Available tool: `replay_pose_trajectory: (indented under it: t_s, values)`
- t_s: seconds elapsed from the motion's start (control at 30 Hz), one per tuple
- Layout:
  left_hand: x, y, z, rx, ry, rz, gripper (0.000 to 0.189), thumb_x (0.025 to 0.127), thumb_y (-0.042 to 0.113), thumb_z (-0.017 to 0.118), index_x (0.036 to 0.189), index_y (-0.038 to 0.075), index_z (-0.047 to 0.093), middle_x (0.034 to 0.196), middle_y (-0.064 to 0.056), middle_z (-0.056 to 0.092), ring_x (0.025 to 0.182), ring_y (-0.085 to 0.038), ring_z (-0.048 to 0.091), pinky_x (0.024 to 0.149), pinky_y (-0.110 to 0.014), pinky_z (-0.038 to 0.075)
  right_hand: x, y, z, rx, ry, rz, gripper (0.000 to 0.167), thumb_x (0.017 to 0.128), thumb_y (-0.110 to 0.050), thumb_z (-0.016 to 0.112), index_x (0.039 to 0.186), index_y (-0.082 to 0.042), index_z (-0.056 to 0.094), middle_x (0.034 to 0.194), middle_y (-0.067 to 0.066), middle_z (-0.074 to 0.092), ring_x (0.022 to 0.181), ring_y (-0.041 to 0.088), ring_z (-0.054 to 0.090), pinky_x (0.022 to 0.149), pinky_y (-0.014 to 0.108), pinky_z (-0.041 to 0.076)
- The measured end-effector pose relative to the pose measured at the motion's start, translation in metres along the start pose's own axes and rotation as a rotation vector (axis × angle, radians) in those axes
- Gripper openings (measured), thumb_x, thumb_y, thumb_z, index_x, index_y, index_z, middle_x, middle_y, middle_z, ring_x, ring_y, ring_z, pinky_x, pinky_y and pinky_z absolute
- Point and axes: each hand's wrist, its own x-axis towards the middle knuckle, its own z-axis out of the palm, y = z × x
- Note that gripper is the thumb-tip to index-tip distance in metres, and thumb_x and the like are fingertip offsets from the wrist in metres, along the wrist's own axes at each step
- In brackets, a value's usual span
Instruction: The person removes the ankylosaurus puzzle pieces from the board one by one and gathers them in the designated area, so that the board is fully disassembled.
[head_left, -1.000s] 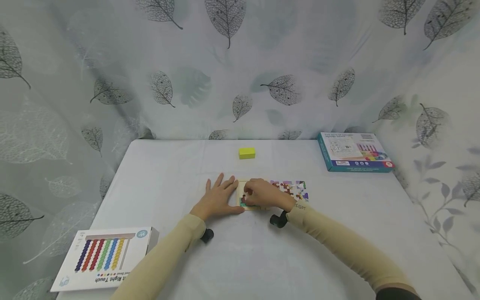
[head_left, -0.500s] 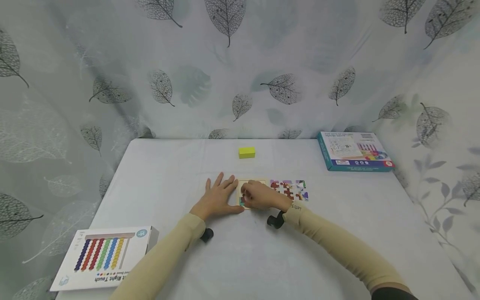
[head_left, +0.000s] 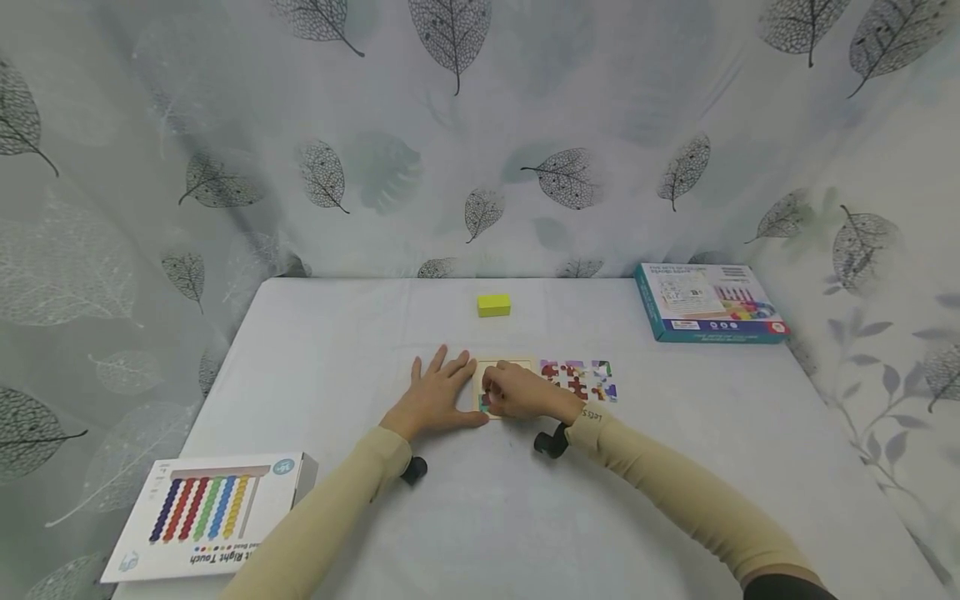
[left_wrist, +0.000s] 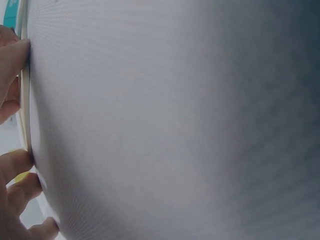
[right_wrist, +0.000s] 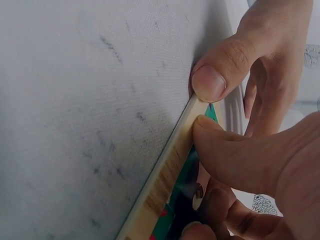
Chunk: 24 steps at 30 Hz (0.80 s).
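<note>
The bead box (head_left: 206,517) lay flat at the near left of the white desk (head_left: 480,517), its print upside down and its picture showing purple, red, green, blue and yellow columns. The left sleeve (head_left: 315,512) crossed over its right corner in the head view. The left hand (head_left: 433,402) rested palm down, fingers straight and spread wide, gripping nothing; its thumb touched the near left corner of the tray (right_wrist: 167,167), and a fingertip met the left rim. The wooden tray lay flat in the middle of the desk, with green and red print inside near that corner. Well behind it stood the yellow block (head_left: 493,306). The right hand (head_left: 527,392) was bent over the tray, its fingers curled in and its thumb against the near rim, just beside the left thumb; whether they had hold of a piece could not be told. Just right of the tray, the puzzle pieces (head_left: 577,387) lay in rows, mostly red and purple. At the far right, the teal box (head_left: 708,304) lay flat near the desk's back edge.
</note>
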Motion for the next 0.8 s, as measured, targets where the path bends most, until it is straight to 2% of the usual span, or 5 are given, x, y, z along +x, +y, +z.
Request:
replay_pose_trajectory:
  t_s: [0.2,0.6,0.8]
  values:
    - [0.0,0.0013,0.0002,-0.016,-0.001,-0.007,0.098,0.082,0.071,0.067,0.158,0.021,0.033,0.168,-0.002,0.026,0.159,-0.038,0.007,0.119,-0.074,0.009,0.0006,0.0007,0.0005,0.052,-0.007,0.029,0.023,0.092,-0.012,0.072,0.11,-0.009,0.057,0.102,0.006,0.062,0.089,0.015,0.056,0.081,0.032,0.051]
    - [-0.0006,0.0012,0.0001,-0.02,0.008,-0.003,0.098,0.082,0.071,0.067,0.159,0.021,0.032,0.168,-0.002,0.026,0.159,-0.038,0.007,0.119,-0.074,0.009,-0.0051,0.0016,-0.0001,0.045,0.041,-0.024,0.023,0.092,-0.012,0.072,0.105,-0.01,0.053,0.1,0.006,0.06,0.085,0.014,0.051,0.074,0.027,0.045]
    - [-0.0011,0.0012,-0.0002,-0.024,0.002,-0.002,0.098,0.082,0.072,0.066,0.159,0.021,0.032,0.168,-0.002,0.026,0.159,-0.039,0.007,0.119,-0.074,0.009,-0.0071,0.0033,-0.0038,0.107,0.04,-0.021,0.015,0.094,-0.011,0.069,0.097,-0.008,0.054,0.097,0.005,0.06,0.082,0.013,0.05,0.071,0.024,0.043]
